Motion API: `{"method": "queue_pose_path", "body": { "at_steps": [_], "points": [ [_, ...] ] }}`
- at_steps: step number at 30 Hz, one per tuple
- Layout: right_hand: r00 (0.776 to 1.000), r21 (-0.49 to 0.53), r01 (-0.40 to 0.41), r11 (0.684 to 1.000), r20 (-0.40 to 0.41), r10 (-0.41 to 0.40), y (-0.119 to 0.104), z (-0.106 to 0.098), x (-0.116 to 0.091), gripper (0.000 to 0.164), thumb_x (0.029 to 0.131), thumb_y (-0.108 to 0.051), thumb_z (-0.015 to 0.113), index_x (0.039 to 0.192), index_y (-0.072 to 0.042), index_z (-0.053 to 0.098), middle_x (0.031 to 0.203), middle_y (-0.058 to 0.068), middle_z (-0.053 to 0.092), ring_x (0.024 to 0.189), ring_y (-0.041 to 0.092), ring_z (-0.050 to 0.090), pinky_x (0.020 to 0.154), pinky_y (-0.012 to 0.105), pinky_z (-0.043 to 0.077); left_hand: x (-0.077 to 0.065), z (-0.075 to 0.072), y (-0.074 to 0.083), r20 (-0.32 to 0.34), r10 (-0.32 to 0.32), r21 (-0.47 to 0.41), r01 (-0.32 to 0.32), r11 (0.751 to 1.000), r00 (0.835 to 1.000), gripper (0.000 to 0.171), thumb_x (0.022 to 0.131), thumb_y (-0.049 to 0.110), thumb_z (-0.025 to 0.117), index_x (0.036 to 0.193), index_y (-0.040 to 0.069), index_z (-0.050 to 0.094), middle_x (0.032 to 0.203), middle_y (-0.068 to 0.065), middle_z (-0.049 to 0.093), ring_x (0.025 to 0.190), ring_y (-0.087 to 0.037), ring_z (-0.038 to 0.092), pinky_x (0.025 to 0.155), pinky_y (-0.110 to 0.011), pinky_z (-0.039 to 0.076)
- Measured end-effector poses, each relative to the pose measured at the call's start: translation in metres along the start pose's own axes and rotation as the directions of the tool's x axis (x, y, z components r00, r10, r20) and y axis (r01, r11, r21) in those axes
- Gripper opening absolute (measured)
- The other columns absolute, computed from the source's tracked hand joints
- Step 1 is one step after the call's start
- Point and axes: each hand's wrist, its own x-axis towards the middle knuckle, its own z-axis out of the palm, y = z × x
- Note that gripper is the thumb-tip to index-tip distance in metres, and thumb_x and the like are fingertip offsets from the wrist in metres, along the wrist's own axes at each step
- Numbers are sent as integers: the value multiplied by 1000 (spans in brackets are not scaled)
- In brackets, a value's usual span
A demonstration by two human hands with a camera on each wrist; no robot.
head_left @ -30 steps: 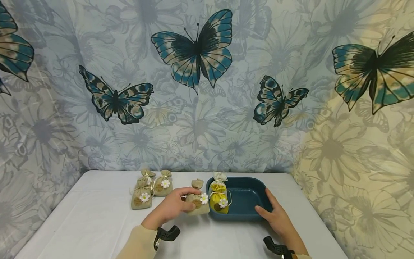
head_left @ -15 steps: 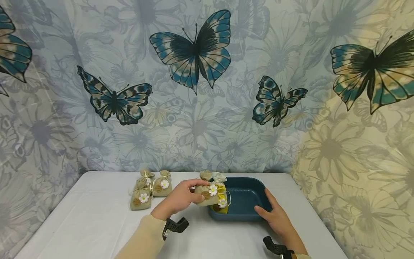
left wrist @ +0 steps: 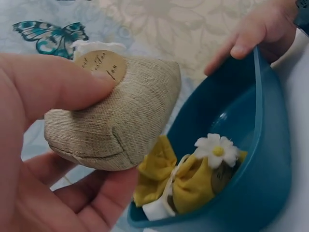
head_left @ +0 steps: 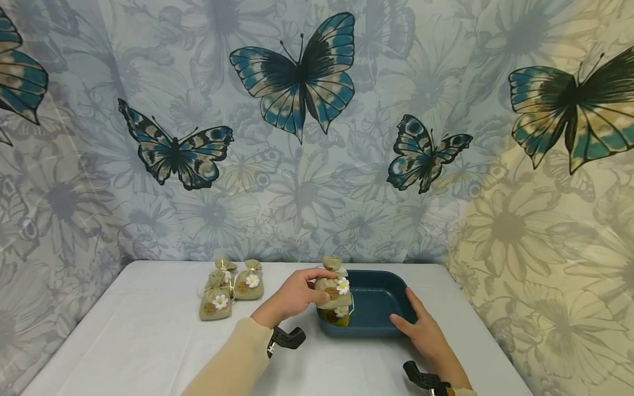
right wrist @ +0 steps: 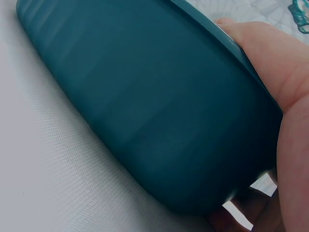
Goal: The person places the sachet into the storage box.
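My left hand (head_left: 296, 295) holds a beige drawstring sachet (head_left: 339, 300), thumb on its round label and fingers beneath in the left wrist view. The sachet, with a white daisy on its front, is raised over the left end of a dark teal basin (head_left: 378, 311). Below it in the basin lies a yellow sachet (left wrist: 190, 195) with a daisy and a cord; a bit of white cloth (left wrist: 159, 210) shows beside it. At the basin's right end, my right hand (head_left: 424, 330) grips the wall, thumb over the rim and fingers outside.
Three more beige sachets stand grouped at the table's back left: one in front (head_left: 216, 312), one to the right (head_left: 247, 294) and one partly hidden behind (head_left: 224, 266). A white cloth (head_left: 148, 341) covers the table. Behind it hangs a butterfly-print curtain (head_left: 302, 209).
My left hand has carried the beige sachet rightward and up, from beside the basin to over its left end, covering much of the yellow sachet. The right hand and basin have stayed put.
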Motion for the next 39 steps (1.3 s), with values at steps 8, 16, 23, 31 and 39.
{"method": "queue_pose_path", "body": {
  "at_steps": [8,16,23,31,39],
  "points": [
    [1000,-3,-2,1000,-2,2,-3,0,-1,97,93,-42,70,162,-15,8,165,16,5,147,44,4,110,67,10,19,18,8,13,6,11,-6,1000,1000,41,87,8,75,123,26,71,107,-2,65,87,-21,63,73,-44,54],
    [1000,4,-20,1000,-3,20,-3,0,0,98,92,-43,71,162,-16,7,165,16,5,147,43,4,111,66,10,38,38,6,25,5,88,-7,996,1000,40,89,14,76,123,32,69,99,1,65,76,-17,58,62,-34,50],
    [1000,29,-23,999,8,23,-3,-1,1,98,93,-42,71,162,-17,7,165,15,5,148,42,4,111,65,11,51,54,4,29,25,217,-30,976,999,39,88,15,78,120,35,70,110,11,61,82,-13,59,68,-31,52],
    [1000,17,-14,1000,-9,14,-5,-1,0,97,93,-42,71,162,-16,9,165,15,7,148,41,5,112,65,10,72,60,-12,-17,48,379,-38,925,999,39,88,19,79,122,34,69,126,9,60,110,-16,56,103,-39,40],
    [1000,14,-2,1000,-22,2,-6,0,-2,96,93,-39,72,162,-13,10,164,16,8,147,42,5,112,64,9,86,58,-24,50,73,512,-89,854,996,39,90,20,77,126,30,67,131,11,60,128,-13,50,118,-47,3]
  ]
}}
